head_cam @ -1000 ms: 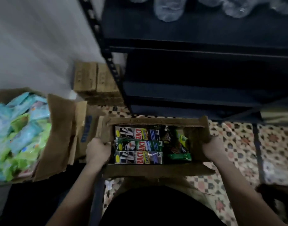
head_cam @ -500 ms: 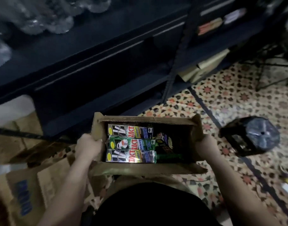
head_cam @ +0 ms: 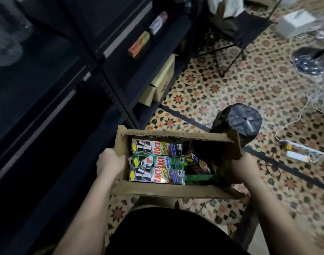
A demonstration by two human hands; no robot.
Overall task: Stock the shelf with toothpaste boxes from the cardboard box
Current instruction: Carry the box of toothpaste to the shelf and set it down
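I carry an open cardboard box (head_cam: 176,192) in front of my body. My left hand (head_cam: 109,161) grips its left wall and my right hand (head_cam: 246,166) grips its right wall. Inside lie three toothpaste boxes side by side: a silver one (head_cam: 155,146) at the far side, a green one (head_cam: 157,161) in the middle, a silver one (head_cam: 155,176) nearest me. More boxes, dark and green, lie jumbled at the right end (head_cam: 198,162). The dark metal shelf (head_cam: 106,74) runs along the left and top.
A few small packs (head_cam: 139,46) sit on a shelf board, and cardboard cartons (head_cam: 163,80) stand on the lowest level. A black bag-lined bin (head_cam: 238,120) stands on the patterned tile floor just beyond the box. White cables and a power strip (head_cam: 297,153) lie at right.
The view has swung right along the shelf while both hands keep hold of the box. The carton of colourful packets and wooden crates at left are out of sight; the bin is nearer.
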